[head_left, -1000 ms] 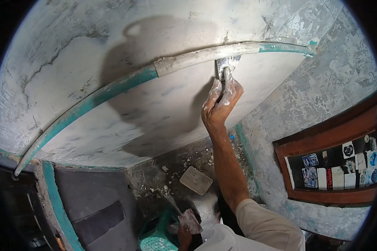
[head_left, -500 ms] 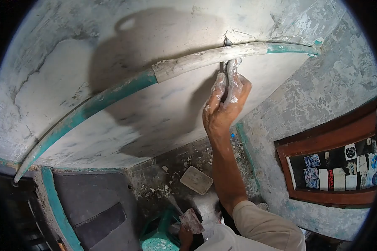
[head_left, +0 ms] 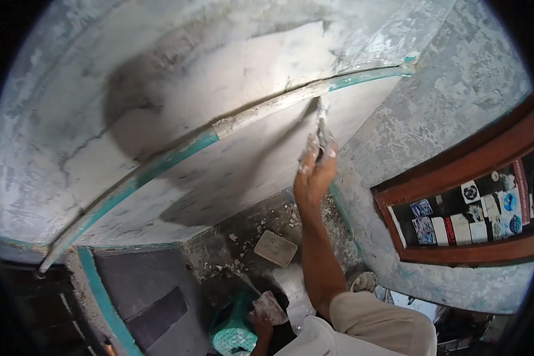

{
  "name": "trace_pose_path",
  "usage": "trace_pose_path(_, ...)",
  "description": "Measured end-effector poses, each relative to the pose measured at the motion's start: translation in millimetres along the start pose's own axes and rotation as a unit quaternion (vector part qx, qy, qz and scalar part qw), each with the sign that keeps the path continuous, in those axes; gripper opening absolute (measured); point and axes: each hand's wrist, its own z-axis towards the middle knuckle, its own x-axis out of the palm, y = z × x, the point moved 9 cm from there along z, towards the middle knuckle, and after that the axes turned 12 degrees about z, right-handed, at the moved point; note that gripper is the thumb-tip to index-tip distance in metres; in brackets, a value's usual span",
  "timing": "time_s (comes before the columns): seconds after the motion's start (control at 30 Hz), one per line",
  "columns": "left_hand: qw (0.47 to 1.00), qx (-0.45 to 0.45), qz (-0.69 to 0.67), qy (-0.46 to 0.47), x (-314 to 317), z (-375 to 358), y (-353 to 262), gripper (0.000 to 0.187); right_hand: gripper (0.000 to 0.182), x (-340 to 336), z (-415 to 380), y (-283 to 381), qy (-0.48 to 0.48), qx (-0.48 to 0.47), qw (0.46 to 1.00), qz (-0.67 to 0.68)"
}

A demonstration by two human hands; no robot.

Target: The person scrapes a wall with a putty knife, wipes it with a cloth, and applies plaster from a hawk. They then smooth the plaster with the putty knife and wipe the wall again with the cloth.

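Head view, tilted up toward a ceiling patched in grey and white plaster. Right hand raised near centre, at about 1 o'clock from the middle of the frame, fingers curled tight round the handle of a putty knife, coated in pale plaster. Blade pointing to 12 o'clock, tip touching or just under the pipe; exact contact hard to tell. Pipe running across the ceiling from 8 o'clock to 2 o'clock, teal at both ends, smeared white along the middle stretch. Forearm dropping straight to 6 o'clock into a beige sleeve.

Left hand low at 6 o'clock, closed round a small plaster-caked scraper or board; grip only partly visible, kind of tool not certain. Just beside it at 7 o'clock, a teal plastic stool.

Open ceiling to 9 and 10 o'clock of the knife, broad and flat, bounded by the pipe. Tight at 2 o'clock, where pipe end, ceiling edge and mottled wall meet close to the blade. Wood-framed window at 3 o'clock, well apart from the right hand, stickers on its dark panel. Below, at 6 o'clock on the rubble-strewn floor, a flat rectangular trowel board, well apart from both hands.
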Motion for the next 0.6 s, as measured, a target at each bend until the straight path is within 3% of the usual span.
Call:
trace_pose_path(0.07, 1.0, 0.017, 0.003, 0.004, -17, -6, -8, 0.044, 0.029, 24, -3, 19, -0.005, -0.087, 0.994, -0.065)
trace_pose_path(0.1, 0.999, 0.041, 0.014, 0.007, -27, -13, -12, 0.044, 0.032, 35, -10, 23, -0.015, -0.015, 1.0, -0.003)
trace_pose_path(0.13, 0.997, 0.068, 0.022, 0.005, -37, -13, -20, 0.045, 0.032, 47, -15, 28, -0.018, -0.014, 1.0, 0.004)
trace_pose_path(0.2, 0.999, 0.029, 0.015, 0.012, -59, -24, -22, 0.046, 0.034, 62, -29, 25, -0.013, -0.02, 1.0, -0.003)
trace_pose_path(0.23, 0.999, 0.03, -0.001, 0.013, -69, -24, -27, 0.046, 0.03, 70, -39, 33, -0.04, -0.131, 0.99, -0.029)
trace_pose_path(0.27, 0.999, 0.028, -0.018, 0.017, -77, -32, -24, 0.047, 0.03, 80, -52, 34, -0.044, -0.128, 0.99, -0.032)
trace_pose_path(0.33, 0.999, 0.018, 0.028, 0.021, -82, -33, -8, 0.046, 0.023, 105, -78, 63, -0.053, -0.233, 0.97, -0.04)
trace_pose_path(0.4, 0.996, 0.074, 0.054, -0.016, -94, -33, 4, 0.044, 0.017, 124, -112, 40, 0.017, 0.043, 0.998, 0.042)
trace_pose_path(0.5, 0.997, 0.047, 0.061, -0.017, -114, -30, 9, 0.043, 0.015, 138, -175, 65, 0.063, -0.039, 0.997, -0.018)
trace_pose_path(0.53, 0.997, 0.044, 0.06, -0.014, -119, -27, 4, 0.043, 0.016, 146, -202, 57, 0.134, 0.107, 0.98, 0.099)
trace_pose_path(0.57, 0.996, 0.061, 0.054, -0.023, -126, -27, -4, 0.044, 0.016, 160, -236, 49, 0.203, 0.255, 0.921, 0.212)
trace_pose_path(0.6, 0.996, 0.071, 0.047, -0.04, -133, -33, -5, 0.044, 0.015, 151, -243, 59, 0.261, 0.129, 0.955, 0.047)
